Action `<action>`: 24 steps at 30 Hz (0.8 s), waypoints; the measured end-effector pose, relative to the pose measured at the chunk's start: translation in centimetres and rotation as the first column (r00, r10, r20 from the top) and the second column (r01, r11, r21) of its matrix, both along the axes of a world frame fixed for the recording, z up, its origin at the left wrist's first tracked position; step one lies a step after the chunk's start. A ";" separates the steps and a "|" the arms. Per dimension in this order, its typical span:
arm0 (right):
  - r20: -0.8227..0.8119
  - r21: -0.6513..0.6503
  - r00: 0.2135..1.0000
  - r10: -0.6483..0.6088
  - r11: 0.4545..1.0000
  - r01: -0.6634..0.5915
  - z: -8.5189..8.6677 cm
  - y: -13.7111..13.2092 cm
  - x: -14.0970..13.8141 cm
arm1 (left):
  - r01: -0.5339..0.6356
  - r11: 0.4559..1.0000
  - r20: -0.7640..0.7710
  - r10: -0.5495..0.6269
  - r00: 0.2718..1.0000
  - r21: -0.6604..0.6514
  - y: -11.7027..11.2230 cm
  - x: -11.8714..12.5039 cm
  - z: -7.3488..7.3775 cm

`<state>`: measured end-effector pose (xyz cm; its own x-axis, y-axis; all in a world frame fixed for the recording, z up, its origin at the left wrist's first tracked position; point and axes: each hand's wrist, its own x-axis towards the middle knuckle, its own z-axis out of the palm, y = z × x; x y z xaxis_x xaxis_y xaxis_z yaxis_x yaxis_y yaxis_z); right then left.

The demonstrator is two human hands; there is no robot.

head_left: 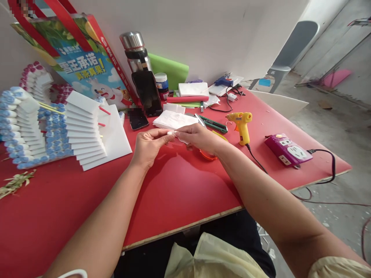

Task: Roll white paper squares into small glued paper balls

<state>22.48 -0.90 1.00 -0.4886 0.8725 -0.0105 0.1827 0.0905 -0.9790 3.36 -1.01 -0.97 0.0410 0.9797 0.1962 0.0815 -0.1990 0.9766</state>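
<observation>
Both hands meet over the red table, pinching a small piece of white tissue paper (182, 137) between them. My left hand (148, 146) grips its rolled end with thumb and forefinger. My right hand (200, 137) is closed on the looser part, which hangs a little below the fingers. Just behind the hands lies a stack of white tissue sheets (171, 119). Scissors (200, 120) and a green utility knife (214, 124) lie beyond my right hand. An orange ring, perhaps a tape roll (208, 155), is partly hidden under my right wrist.
A yellow glue gun (242, 127) and a purple power strip (288, 150) with cords stand to the right. At left is a white stepped paper model (87, 135) with blue tissue rolls. A steel flask (135, 50), phones and a shopping bag (84, 65) line the back.
</observation>
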 end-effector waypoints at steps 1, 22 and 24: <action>0.088 0.139 0.995 -0.053 0.989 0.040 0.0 0.0 -0.2 | -0.004 1.000 0.020 0.004 1.000 -0.009 0.0 0.1 -0.1; 0.120 0.364 0.933 -0.340 0.889 0.277 -0.6 -0.8 -1.6 | 0.028 1.000 0.054 -0.028 0.998 0.004 0.0 0.2 -0.3; 0.124 0.447 0.923 -0.363 0.851 0.275 -0.5 -0.8 -1.6 | 0.043 0.999 0.082 -0.041 0.996 -0.014 0.0 0.3 -0.4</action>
